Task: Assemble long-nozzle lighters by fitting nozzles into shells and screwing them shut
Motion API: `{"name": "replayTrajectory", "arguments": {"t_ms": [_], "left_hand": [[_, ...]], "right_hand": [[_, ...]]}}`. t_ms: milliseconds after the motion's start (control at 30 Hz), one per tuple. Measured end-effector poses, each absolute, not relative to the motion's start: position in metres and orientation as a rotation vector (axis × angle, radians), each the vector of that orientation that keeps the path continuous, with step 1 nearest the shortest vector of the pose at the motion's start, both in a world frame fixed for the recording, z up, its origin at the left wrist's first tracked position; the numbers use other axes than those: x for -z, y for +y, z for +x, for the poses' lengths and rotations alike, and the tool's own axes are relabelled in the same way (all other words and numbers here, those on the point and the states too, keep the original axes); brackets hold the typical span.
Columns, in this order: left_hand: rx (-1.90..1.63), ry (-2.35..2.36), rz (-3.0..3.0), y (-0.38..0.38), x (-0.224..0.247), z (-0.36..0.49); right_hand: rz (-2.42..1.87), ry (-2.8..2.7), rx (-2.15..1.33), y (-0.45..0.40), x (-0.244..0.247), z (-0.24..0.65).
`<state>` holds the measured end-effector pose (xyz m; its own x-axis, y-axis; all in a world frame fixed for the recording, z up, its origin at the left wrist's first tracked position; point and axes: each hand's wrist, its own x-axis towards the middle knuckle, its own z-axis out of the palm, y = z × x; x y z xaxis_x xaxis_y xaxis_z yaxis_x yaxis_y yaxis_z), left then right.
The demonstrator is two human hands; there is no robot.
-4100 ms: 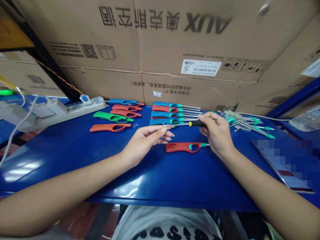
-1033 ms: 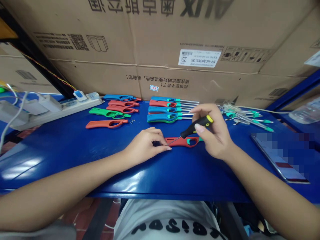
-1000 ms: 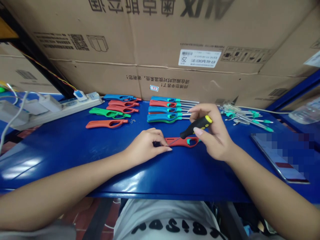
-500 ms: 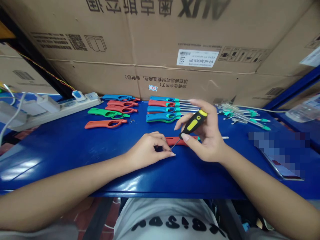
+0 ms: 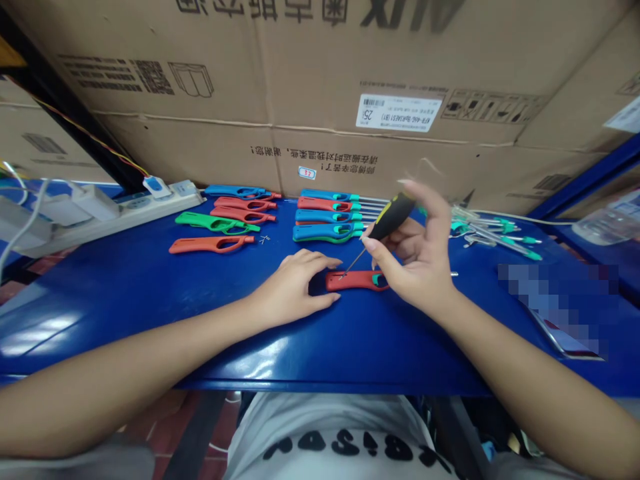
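On the blue table lies a red gas lighter (image 5: 354, 280), its handle toward my left and its metal tube partly hidden behind my right hand. My right hand (image 5: 423, 257) grips a black and yellow screwdriver (image 5: 393, 217), held at a slant. The screwdriver's tip meets the lighter's handle near its left end. Around that same end, my left hand (image 5: 295, 287) is open, thumb and fingers parted on either side of the handle; whether they touch it I cannot tell. Several small screws (image 5: 265, 239) lie farther back on the left.
Blue and red assembled lighters (image 5: 325, 233) lie in a stack behind. Loose handle shells (image 5: 213, 245) are at the left, beside a white power strip (image 5: 145, 213). Tubes with green ends (image 5: 500, 233) and a phone (image 5: 565, 327) lie right. A large cardboard box (image 5: 300, 80) stands behind.
My left fingers have spread apart from their pinch near the screwdriver tip, showing the lighter's handle end. The screwdriver has tilted, and its tip now rests on the handle.
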<state>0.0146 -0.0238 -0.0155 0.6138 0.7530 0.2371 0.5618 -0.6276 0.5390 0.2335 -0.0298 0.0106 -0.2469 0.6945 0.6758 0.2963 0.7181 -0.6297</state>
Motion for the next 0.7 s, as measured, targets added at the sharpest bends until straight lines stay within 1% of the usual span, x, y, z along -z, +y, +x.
{"name": "replayTrajectory", "arguments": {"t_ms": [367, 700], "left_hand": [[-0.585, 0.865, 2.444, -0.0292, 0.0206, 0.0185], [-0.570, 0.826, 2.472, -0.0315, 0.0200, 0.0189]], "right_hand": [[-0.778, -1.831, -0.521, -0.0315, -0.0065, 0.2327], [-0.741, -1.873, -0.528, -0.0329, -0.0026, 0.2318]]}}
